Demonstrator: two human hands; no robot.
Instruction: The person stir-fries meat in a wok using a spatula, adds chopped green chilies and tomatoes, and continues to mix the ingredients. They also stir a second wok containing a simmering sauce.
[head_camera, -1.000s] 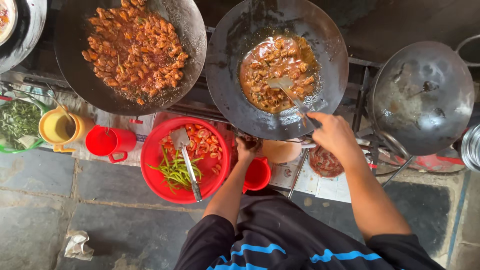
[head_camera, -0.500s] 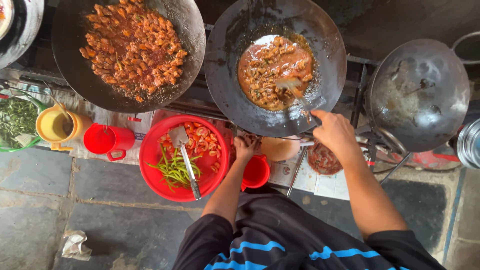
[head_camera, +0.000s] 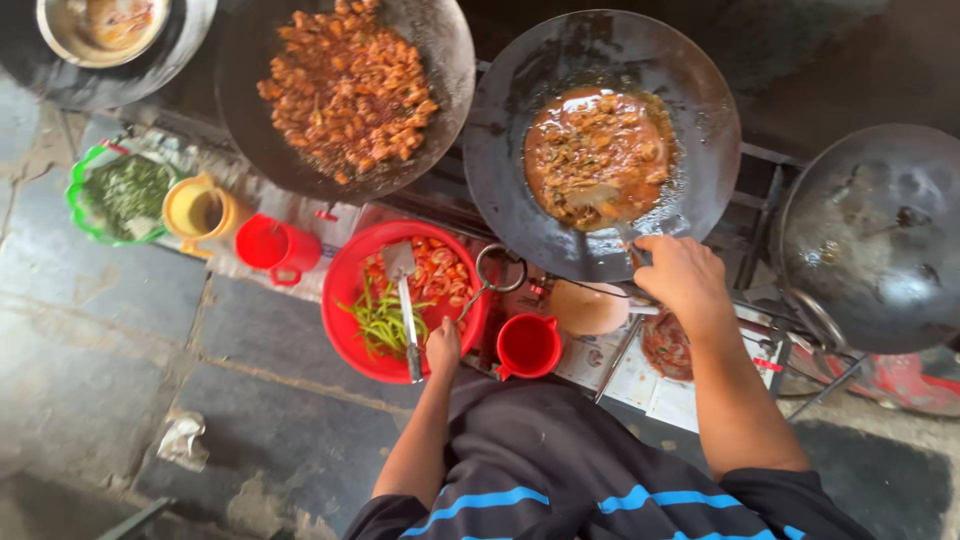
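Right hand (head_camera: 678, 278) closed on ladle handle at rim of dark round wok (head_camera: 700, 90), glossy orange curry inside. Left hand (head_camera: 442, 347) grips wok's wire loop handle (head_camera: 497, 268), beside red plastic bowl (head_camera: 350, 330).

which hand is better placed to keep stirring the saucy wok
Right. The right hand already has its grip on the ladle in the saucy wok. The left hand is down at the red bowl.

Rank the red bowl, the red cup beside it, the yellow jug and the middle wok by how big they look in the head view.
1. middle wok
2. red bowl
3. yellow jug and red cup: they look about alike, too close to rank.
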